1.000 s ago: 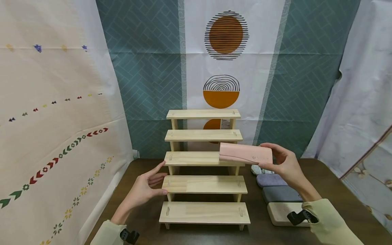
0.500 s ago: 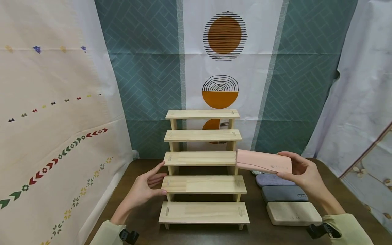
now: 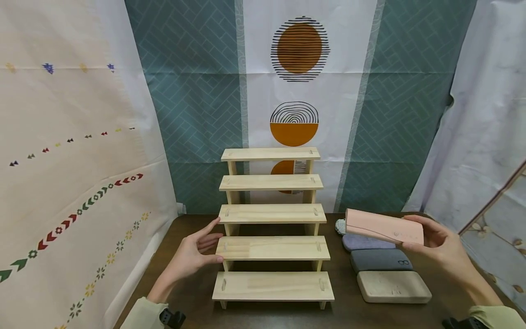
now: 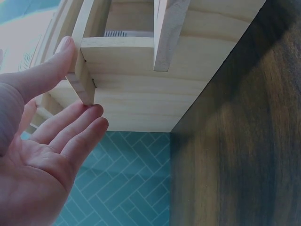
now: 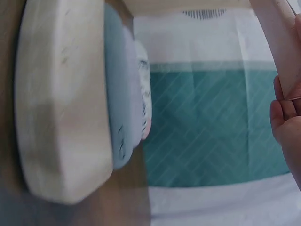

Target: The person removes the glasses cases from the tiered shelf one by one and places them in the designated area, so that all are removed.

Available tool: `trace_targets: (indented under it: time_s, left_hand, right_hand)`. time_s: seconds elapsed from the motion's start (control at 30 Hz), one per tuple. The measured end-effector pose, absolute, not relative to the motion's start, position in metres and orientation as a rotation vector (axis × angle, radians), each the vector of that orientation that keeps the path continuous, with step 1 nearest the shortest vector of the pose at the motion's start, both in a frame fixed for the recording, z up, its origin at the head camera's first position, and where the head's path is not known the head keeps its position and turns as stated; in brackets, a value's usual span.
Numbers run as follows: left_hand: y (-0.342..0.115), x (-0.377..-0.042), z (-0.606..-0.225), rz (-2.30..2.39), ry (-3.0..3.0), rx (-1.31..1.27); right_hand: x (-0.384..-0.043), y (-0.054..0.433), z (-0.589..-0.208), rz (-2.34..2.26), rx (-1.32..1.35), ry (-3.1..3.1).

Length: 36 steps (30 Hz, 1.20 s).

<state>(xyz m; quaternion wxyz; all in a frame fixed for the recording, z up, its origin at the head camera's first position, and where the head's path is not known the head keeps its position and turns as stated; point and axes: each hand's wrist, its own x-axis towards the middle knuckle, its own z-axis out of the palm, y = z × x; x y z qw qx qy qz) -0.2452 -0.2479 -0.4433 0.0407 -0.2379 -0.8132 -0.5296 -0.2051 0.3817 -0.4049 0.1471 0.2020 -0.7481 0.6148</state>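
Observation:
My right hand [image 3: 441, 244] pinches the right end of a pink glasses case [image 3: 384, 226] between thumb and fingers. The case is in the air above a row of other glasses cases, tilted slightly down to the right. In the right wrist view only part of the pink case [image 5: 277, 42] shows. A stepped wooden display shelf [image 3: 271, 246] stands in the middle of the table. At its left side, my left hand [image 3: 191, 256] touches the ends of the treads with fairly straight fingers. The left wrist view shows thumb and fingertips [image 4: 96, 109] against a tread end.
Right of the shelf, glasses cases lie in a row: cream [image 3: 394, 288] in front, grey-blue [image 3: 380, 260] with a spectacles mark, lavender [image 3: 365, 242], and a patterned one [image 3: 340, 226] partly hidden. Patterned cloths surround the dark wooden table [image 3: 273, 317].
My right hand has carried the pink case right and down, away from the shelf's third tread to above the row of cases. The left hand stays at the shelf.

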Motion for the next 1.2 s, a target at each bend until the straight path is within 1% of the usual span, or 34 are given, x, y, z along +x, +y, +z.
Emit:
trace_targets:
  time_s: [0.23,0.37,0.6,0.8,0.9,1.2]
  left_hand:
    - [-0.25,-0.245,-0.444,-1.643,-2.483,-0.734]
    - [-0.25,-0.245,-0.444,-1.649,-2.479,-0.738]
    - [-0.25,-0.246,-0.444,-1.645,-2.475,-0.743]
    - [-0.249,-0.246,-0.443,-1.627,-2.487,-0.727]
    - [-0.249,-0.246,-0.443,-1.625,-2.487,-0.728]
    - [-0.248,-0.245,-0.442,-1.646,-2.484,-0.729]
  right_hand:
    - [-0.202,0.406,-0.421,1.794,0.597,-2.099]
    - [-0.2,0.421,-0.427,1.752,0.56,-2.123]
    - [-0.195,0.444,-0.438,1.694,0.434,-2.165]
    - [-0.188,0.465,-0.448,1.451,0.253,-2.335]
    - [-0.185,0.477,-0.456,1.409,0.201,-2.367]
    - [-0.179,0.512,-0.482,1.576,0.114,-2.315]
